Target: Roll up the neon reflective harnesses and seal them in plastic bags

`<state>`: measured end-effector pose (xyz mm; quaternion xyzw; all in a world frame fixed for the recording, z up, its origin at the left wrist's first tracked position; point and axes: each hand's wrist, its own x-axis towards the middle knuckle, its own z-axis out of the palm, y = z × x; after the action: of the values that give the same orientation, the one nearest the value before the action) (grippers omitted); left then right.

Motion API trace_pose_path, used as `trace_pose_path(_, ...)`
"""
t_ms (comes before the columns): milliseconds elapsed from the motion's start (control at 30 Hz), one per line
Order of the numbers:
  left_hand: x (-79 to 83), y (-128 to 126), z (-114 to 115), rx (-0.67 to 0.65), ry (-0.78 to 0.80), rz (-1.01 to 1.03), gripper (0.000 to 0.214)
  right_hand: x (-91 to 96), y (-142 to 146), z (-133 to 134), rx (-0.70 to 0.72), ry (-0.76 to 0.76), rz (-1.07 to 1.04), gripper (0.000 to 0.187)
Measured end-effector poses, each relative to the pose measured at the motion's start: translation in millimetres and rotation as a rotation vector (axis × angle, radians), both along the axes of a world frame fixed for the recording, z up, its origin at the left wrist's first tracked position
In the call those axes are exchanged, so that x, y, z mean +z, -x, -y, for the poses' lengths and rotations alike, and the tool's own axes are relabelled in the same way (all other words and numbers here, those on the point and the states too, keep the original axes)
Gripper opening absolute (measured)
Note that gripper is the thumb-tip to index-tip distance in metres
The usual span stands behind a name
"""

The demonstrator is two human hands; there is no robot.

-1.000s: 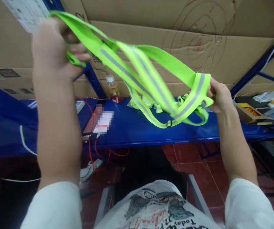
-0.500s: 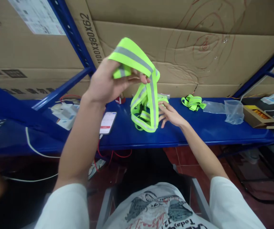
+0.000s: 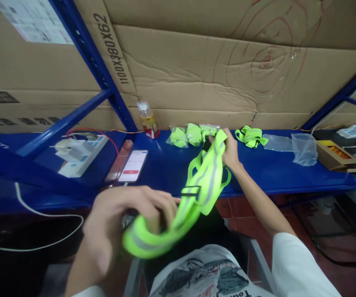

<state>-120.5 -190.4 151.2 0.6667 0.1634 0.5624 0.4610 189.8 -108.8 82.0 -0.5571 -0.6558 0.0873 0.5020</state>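
Observation:
A neon-yellow reflective strap (image 3: 210, 181) with a grey stripe and a black slider buckle stretches between my two hands. My left hand (image 3: 134, 214) is low at the front, its curled fingers inside a loop of the strap; motion blurs that end. Over the bench, my right hand (image 3: 230, 150) grips the strap's far end, its fingertips partly hidden behind the band. Smaller loops of strap hang below the right hand. Behind it, several bagged rolls of the same strap (image 3: 193, 134) lie along the cardboard. A loose folded strap (image 3: 251, 136) rests to the right.
On the blue bench (image 3: 162, 165) lies a phone (image 3: 134, 165), with a power strip (image 3: 85, 154) to its left. A drink bottle (image 3: 148, 119) stands at the back. Clear plastic bags (image 3: 303, 148) and an open cardboard box (image 3: 335, 154) are at right.
My left hand has come down and toward me, pulling the strap's loop with it. My right hand has risen slightly and now grips the strap. The bottle and bagged rolls have come into view.

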Motion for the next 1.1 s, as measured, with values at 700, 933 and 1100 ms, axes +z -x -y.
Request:
trace_pose_path(700,5.3,-15.7,-75.0,0.147,-0.307,-0.623,0.016,77.4,-39.3,108.9,0.513,0.176,0.379,0.08)
trace_pose_path(933,48.8,-43.5,-67.7,-0.066,-0.524,-0.661,0.016,108.8,-8.3,111.9,0.375,-0.16,0.307,0.068)
trace_pose_path(1100,72.8,-48.0,-53.1,0.071,-0.581,-0.76,0.015,115.0,0.4,94.3,0.454,-0.028,0.288,0.028)
